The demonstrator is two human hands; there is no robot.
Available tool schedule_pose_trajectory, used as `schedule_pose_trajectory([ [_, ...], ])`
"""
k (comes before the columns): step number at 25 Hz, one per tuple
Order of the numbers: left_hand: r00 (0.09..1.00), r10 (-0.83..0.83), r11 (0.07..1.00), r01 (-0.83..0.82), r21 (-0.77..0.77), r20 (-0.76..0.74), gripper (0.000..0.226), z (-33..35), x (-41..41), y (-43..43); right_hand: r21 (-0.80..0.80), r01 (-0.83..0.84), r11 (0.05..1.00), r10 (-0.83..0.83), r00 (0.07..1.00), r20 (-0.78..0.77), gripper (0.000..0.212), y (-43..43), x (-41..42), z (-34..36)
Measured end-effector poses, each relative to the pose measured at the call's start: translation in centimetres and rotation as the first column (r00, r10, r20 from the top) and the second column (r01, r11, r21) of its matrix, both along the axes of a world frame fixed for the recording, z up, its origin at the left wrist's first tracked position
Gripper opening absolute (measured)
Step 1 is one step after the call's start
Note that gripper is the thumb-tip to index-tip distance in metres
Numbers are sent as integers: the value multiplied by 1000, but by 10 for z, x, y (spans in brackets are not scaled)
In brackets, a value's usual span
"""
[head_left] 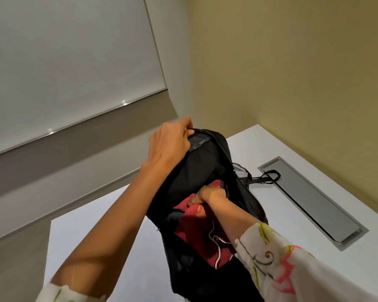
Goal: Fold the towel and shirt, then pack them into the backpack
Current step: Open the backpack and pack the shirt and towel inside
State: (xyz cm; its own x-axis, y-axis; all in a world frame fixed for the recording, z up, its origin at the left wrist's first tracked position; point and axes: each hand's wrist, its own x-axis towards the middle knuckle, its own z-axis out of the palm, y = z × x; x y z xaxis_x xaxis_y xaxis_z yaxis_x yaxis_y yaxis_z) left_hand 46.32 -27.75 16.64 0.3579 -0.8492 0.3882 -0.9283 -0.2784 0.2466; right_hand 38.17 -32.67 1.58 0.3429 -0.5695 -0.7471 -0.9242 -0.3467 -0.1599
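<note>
White table (292, 153) under an open black backpack (201, 166), its top rim pinched by the left hand (170, 141). A red garment (194, 232) inside is gripped by the right hand (210, 194).

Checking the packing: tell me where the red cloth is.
Head view, lower centre: the red cloth is partly inside the open backpack, gripped by the right hand, below the left hand holding the bag's top.
</note>
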Motion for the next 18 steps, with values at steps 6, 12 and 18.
schedule_pose_trajectory([
  [6, 1000, 16, 998, -16, -57, -12, 14, -2, 23, -19, 241, 158, 957, -193, 973, 126, 110, -44, 17, -51],
  [12, 999, -16, 996, 13, -93, -31, 13, -14, 23, -15, 405, 347, 846, -467, 848, 248, 48, -40, -28, -18],
  [18, 987, -119, 966, 141, -218, 110, 14, -30, 20, -4, 515, 479, 711, -681, 652, 333, 47, -51, -29, -43],
])
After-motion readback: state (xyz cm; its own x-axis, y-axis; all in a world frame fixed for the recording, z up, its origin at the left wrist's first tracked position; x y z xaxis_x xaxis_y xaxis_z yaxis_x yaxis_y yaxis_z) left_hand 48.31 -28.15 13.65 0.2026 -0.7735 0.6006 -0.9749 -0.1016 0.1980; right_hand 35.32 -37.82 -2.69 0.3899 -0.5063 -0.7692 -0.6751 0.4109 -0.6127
